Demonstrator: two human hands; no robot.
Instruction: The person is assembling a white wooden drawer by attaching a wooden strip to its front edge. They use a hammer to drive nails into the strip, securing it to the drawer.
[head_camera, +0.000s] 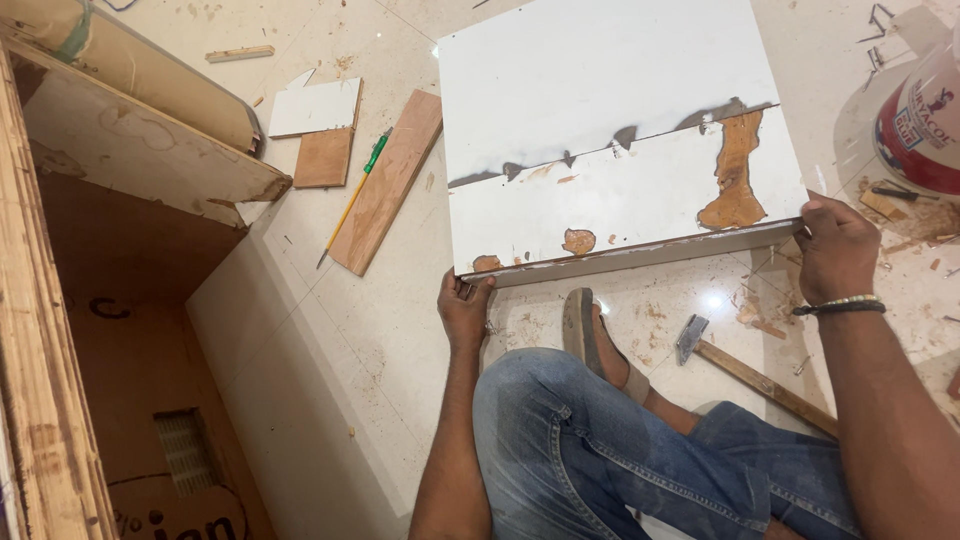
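A white laminated board (600, 110) with patches of bare brown wood is lifted over the tiled floor in front of me. My left hand (464, 310) grips its near left corner from below. My right hand (835, 248), with a beaded bracelet at the wrist, grips its near right corner. My bent knee in blue jeans (580, 440) and a sandalled foot (585, 330) sit just under the board's near edge.
A hammer (745, 370) lies on the floor by my right arm. A plywood cabinet frame (60, 300) stands at the left. Wood offcuts (385, 185), a white panel piece (315, 105) and a yellow-green pencil (352, 195) lie behind. A red-white container (920, 125) sits right.
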